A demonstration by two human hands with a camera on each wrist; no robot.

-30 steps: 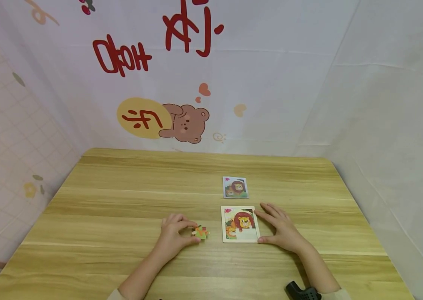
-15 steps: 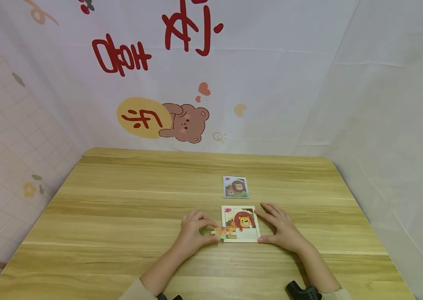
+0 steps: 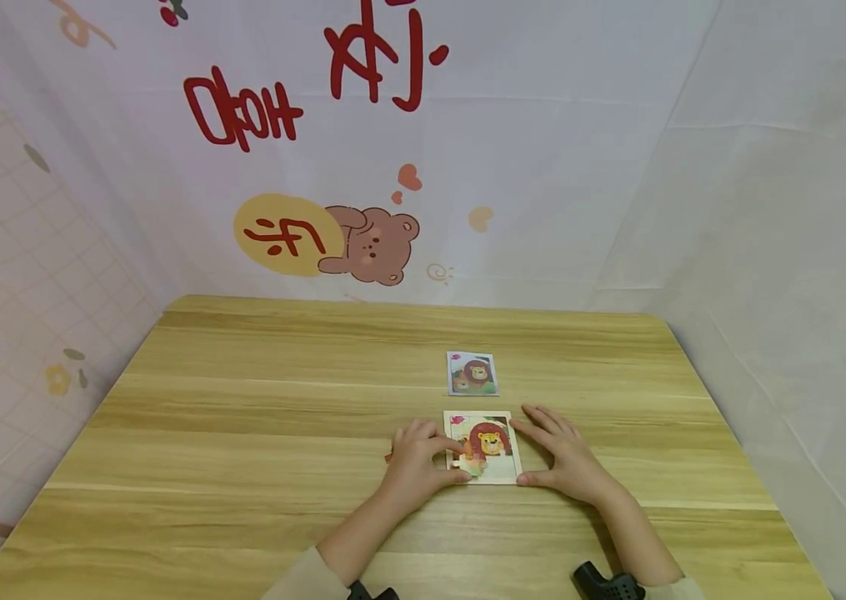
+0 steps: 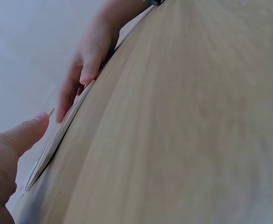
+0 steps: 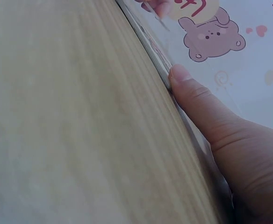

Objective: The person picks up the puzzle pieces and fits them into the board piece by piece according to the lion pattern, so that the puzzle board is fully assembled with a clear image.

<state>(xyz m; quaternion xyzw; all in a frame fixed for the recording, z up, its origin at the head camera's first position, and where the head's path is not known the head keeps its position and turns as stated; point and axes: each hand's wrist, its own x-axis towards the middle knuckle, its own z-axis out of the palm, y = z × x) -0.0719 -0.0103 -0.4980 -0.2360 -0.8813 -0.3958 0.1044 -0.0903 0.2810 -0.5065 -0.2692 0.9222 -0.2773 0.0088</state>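
My left hand (image 3: 415, 467) pinches a jigsaw piece (image 3: 473, 468) between thumb and fingertips over the lower left of a lion jigsaw puzzle board (image 3: 503, 472). In the left wrist view the piece (image 4: 52, 112) shows as a thin edge at the thumb tip, raised above the board. The board lies flat, with a pale bare area at its lower right. My right hand (image 3: 563, 457) rests at the board's right side with fingers spread, its thumb touching the lower right corner. Another jigsaw piece (image 3: 388, 457), reddish, is mostly hidden behind my left hand.
A small lion picture card (image 3: 473, 373) lies just beyond the board on the wooden table (image 3: 257, 400). Printed cloth walls (image 3: 543, 150) stand behind and at both sides. Black devices sit on both wrists, the right one (image 3: 608, 583) near the table's front.
My left hand has moved right with the jigsaw piece, from the table beside the board to over its lower left. A second piece has come into sight behind it. My right hand stays put.
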